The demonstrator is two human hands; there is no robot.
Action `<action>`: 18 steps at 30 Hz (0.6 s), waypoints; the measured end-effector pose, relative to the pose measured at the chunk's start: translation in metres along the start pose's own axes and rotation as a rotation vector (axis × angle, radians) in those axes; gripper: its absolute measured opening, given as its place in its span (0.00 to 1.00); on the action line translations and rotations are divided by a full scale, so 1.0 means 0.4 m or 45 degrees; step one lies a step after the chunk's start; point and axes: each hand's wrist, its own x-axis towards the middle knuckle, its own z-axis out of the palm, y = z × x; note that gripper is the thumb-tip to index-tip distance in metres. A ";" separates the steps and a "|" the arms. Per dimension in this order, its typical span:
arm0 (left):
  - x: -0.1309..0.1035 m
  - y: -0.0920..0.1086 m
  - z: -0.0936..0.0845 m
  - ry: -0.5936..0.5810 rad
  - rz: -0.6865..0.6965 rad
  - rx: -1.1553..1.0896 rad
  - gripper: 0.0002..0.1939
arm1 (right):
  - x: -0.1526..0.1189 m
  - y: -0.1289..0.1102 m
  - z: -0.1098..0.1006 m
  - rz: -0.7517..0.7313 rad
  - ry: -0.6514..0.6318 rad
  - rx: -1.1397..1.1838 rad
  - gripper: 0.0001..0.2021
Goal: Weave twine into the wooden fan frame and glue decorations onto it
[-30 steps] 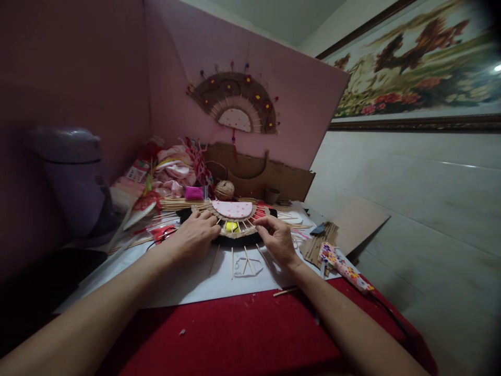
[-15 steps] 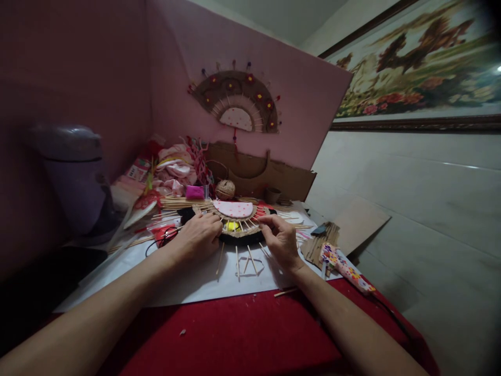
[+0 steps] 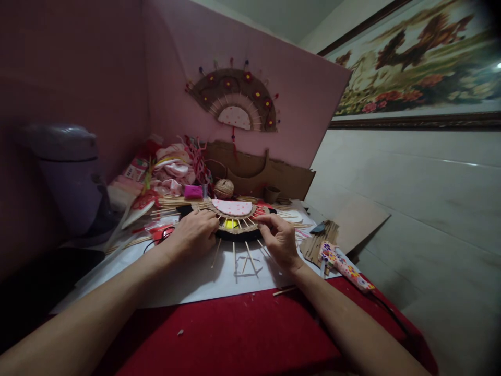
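Observation:
A half-round handmade fan [image 3: 235,236] is between my hands over the white sheet, its black curved band towards me. Thin wooden sticks [image 3: 234,256] fan out past the band's near edge. At its far side sits a pink half-circle [image 3: 232,207] with red dots, bordered by brown twine. My left hand [image 3: 197,230] is closed on the fan's left part, its fingertips partly hidden. On the right side, the thumb and fingers of my right hand [image 3: 278,236] pinch the fan near the inner twine edge. Something yellow [image 3: 230,224] shows through the gaps between the sticks.
A twine ball [image 3: 224,189], a magenta packet [image 3: 193,191] and piled pink cloth [image 3: 172,164] lie behind. At right are cardboard scraps [image 3: 323,241] and a flowered glue gun [image 3: 344,267] with a cord. A finished fan [image 3: 250,78] hangs on the pink board.
The whole view has shifted slightly. The fan's near sticks sit a little higher in the picture, and both hands keep their hold on it.

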 end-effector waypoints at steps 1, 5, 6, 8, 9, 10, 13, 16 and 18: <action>0.000 0.008 0.001 -0.009 0.001 -0.012 0.06 | 0.001 0.000 -0.004 -0.020 -0.001 -0.020 0.07; -0.003 0.042 0.014 -0.001 0.013 -0.088 0.06 | 0.007 0.001 -0.019 -0.087 -0.046 -0.112 0.08; -0.004 0.050 0.018 0.004 0.021 -0.108 0.06 | 0.007 0.001 -0.021 -0.106 -0.082 -0.121 0.08; -0.007 0.063 0.026 0.003 0.035 -0.150 0.07 | 0.006 0.000 -0.020 -0.153 -0.197 -0.123 0.08; -0.008 0.068 0.029 0.005 0.042 -0.174 0.07 | 0.004 -0.001 -0.019 -0.177 -0.262 -0.121 0.08; -0.009 0.072 0.031 0.005 0.055 -0.202 0.07 | 0.003 -0.002 -0.016 -0.199 -0.324 -0.119 0.08; -0.009 0.078 0.032 -0.022 0.116 -0.310 0.07 | -0.002 -0.005 -0.008 -0.228 -0.443 -0.128 0.10; -0.006 0.070 0.026 -0.046 0.095 -0.415 0.06 | -0.006 -0.004 -0.001 -0.236 -0.496 -0.124 0.11; -0.003 0.059 0.022 -0.017 0.054 -0.453 0.06 | -0.007 -0.001 0.002 -0.233 -0.513 -0.111 0.11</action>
